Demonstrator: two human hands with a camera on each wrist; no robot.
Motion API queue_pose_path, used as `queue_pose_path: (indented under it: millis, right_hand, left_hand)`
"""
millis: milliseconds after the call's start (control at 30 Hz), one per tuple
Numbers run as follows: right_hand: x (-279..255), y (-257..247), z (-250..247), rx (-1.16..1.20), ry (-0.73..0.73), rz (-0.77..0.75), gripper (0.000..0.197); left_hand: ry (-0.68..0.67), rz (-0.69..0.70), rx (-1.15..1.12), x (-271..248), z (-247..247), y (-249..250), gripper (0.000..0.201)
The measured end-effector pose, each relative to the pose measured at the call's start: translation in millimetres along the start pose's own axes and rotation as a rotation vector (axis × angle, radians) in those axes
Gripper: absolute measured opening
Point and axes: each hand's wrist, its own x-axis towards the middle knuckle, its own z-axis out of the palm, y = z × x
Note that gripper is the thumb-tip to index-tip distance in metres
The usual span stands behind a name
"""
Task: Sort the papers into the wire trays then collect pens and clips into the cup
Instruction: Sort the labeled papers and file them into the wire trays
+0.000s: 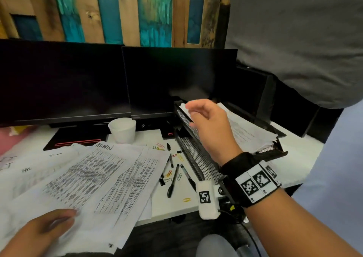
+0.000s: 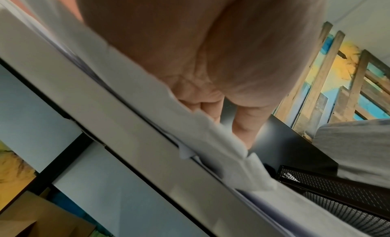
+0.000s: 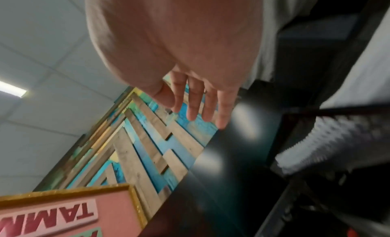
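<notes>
Over the trays [image 1: 196, 154] the right hand [image 1: 210, 127] is held loose and empty, while on the counter [image 1: 172, 203] the papers [image 1: 94, 178], thin and floppy, are pressed by flat left hand [image 1: 45, 229] fingers, best lifted by an edge.

White desk [image 1: 169, 203]: papers [image 1: 88, 178], cup [image 1: 122, 129], pens [image 1: 173, 177], clips [image 1: 186, 199], trays [image 1: 196, 158].
</notes>
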Motion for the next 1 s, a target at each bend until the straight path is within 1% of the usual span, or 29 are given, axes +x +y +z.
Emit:
queue_pose_path:
  millis: [67, 133, 200, 267, 300, 367, 400, 467, 500, 633, 667, 700, 767, 800, 833, 867, 933, 1000]
  right_hand:
    - [-3, 22, 25, 0.042, -0.14, 0.201, 0.027]
    - [-8, 50, 49, 0.103, -0.243, 0.454, 0.031]
    - [-15, 75, 71, 0.163, -0.258, 0.644, 0.035]
    - [-20, 94, 86, 0.166, -0.215, 0.728, 0.04]
    - [-22, 102, 91, 0.144, -0.187, 0.744, 0.042]
    - [-24, 117, 98, 0.133, -0.128, 0.778, 0.047]
    - [-24, 123, 102, 0.149, -0.111, 0.798, 0.05]
    - [-21, 137, 109, 0.204, -0.095, 0.824, 0.057]
    - [-18, 142, 112, 0.235, -0.087, 0.823, 0.06]
    - [-16, 145, 119, 0.256, -0.005, 0.739, 0.067]
    - [-18, 144, 120, 0.239, -0.031, 0.733, 0.066]
    - [-21, 143, 121, 0.22, -0.09, 0.728, 0.06]
    - [-29, 139, 125, 0.135, -0.296, 0.746, 0.034]
    - [-34, 135, 125, 0.072, -0.413, 0.748, 0.026]
    - [-39, 134, 126, 0.026, -0.499, 0.74, 0.023]
    - [-43, 132, 128, -0.019, -0.548, 0.718, 0.021]
    - [-45, 128, 128, -0.074, -0.542, 0.655, 0.022]
    - [-41, 124, 125, -0.071, -0.478, 0.597, 0.024]
  left_hand:
    - [-0.025, -0.062, 0.01, -6, 4, 24, 0.023]
    - [-0.026, -0.055, 0.04, -6, 4, 27, 0.017]
    - [-0.039, -0.087, 0.054, -7, 1, 31, 0.018]
    - [-0.042, -0.088, 0.073, -10, 2, 33, 0.026]
    - [-0.046, -0.089, 0.084, -11, 2, 36, 0.026]
    - [-0.041, -0.116, 0.074, -13, 2, 38, 0.017]
    - [-0.036, -0.123, 0.071, -13, 2, 38, 0.019]
    - [-0.032, -0.125, 0.08, -13, 0, 35, 0.035]
    - [-0.031, -0.135, 0.096, -14, 0, 34, 0.039]
    - [-0.028, -0.159, 0.169, -16, -2, 36, 0.044]
    - [-0.029, -0.17, 0.179, -17, -3, 39, 0.044]
    - [-0.034, -0.176, 0.189, -17, -2, 41, 0.043]
    - [-0.045, -0.166, 0.239, -18, -2, 47, 0.038]
    - [-0.049, -0.164, 0.265, -18, -3, 50, 0.035]
    - [-0.045, -0.162, 0.282, -17, -2, 53, 0.031]
    - [-0.04, -0.164, 0.293, -17, -2, 56, 0.027]
    - [-0.028, -0.158, 0.314, -15, 1, 61, 0.021]
    - [-0.021, -0.162, 0.339, -13, 2, 65, 0.02]
